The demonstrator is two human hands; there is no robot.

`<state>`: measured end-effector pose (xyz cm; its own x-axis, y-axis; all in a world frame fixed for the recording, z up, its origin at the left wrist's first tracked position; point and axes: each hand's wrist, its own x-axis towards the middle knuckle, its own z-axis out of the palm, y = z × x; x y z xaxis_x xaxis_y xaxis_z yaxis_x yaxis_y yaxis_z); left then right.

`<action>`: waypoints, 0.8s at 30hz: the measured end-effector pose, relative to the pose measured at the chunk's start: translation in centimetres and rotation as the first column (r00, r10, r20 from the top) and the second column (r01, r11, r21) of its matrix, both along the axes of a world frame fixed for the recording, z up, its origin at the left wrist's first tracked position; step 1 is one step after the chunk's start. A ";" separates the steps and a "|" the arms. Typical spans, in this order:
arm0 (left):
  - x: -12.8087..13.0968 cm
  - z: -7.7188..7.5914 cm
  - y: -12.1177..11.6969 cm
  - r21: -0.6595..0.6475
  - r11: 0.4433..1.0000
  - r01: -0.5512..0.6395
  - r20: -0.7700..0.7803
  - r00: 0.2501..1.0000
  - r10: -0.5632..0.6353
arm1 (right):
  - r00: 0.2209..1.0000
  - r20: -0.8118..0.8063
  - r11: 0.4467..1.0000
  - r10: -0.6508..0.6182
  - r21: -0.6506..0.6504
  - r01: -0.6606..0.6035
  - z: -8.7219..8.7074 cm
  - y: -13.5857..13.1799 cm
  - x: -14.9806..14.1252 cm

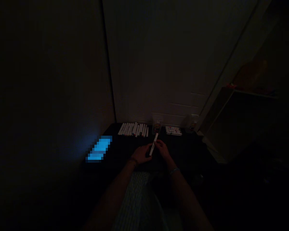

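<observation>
A white marker [153, 145] is held up between my two hands over the dark table, tilted with its top leaning right. My left hand [143, 153] is closed round its lower part from the left. My right hand [162, 148] has its fingers closed against the marker's right side, around the middle. Beyond my hands, several white markers [132, 129] lie side by side in a row at the back left of the table. The dim light hides fine detail of the fingers.
A clear plastic case [156, 126] stands at the back, and another clear case [194, 123] is farther right. Between them lies a flat pack of markers [173, 130]. A glowing, pixelated screen [99, 149] lies on the left side. A wall rises behind the dark table [190, 150].
</observation>
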<state>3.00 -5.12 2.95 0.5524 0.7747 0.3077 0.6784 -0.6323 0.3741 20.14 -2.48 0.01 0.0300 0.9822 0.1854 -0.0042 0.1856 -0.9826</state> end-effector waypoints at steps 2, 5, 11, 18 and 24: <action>0.0 -0.2 0.1 0.019 1.000 0.002 0.013 1.000 -0.002 | 1.000 0.000 1.000 -0.014 -0.002 0.014 -0.1 0.0 0.0; 0.1 -0.4 0.3 0.021 1.000 -0.016 0.016 1.000 0.015 | 1.000 -0.014 1.000 -0.024 -0.002 0.024 0.0 -0.1 0.0; 0.1 -0.4 0.3 -0.001 1.000 -0.026 0.015 1.000 0.026 | 0.997 -0.060 0.999 -0.045 0.002 0.045 0.6 -0.4 -0.2; 0.1 0.0 0.1 0.003 1.000 0.000 0.032 0.999 0.000 | 0.990 -0.040 0.990 -0.132 0.051 0.134 1.0 -0.3 0.2; 0.0 -0.1 0.2 0.031 0.998 0.062 0.042 0.997 -0.063 | 0.930 -0.156 0.933 -0.334 0.086 0.350 1.2 -1.1 0.5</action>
<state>2.97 -4.97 2.89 0.5850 0.7293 0.3548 0.6211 -0.6842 0.3823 20.65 -3.54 1.16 0.3931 0.8812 0.2626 -0.0532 0.3069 -0.9502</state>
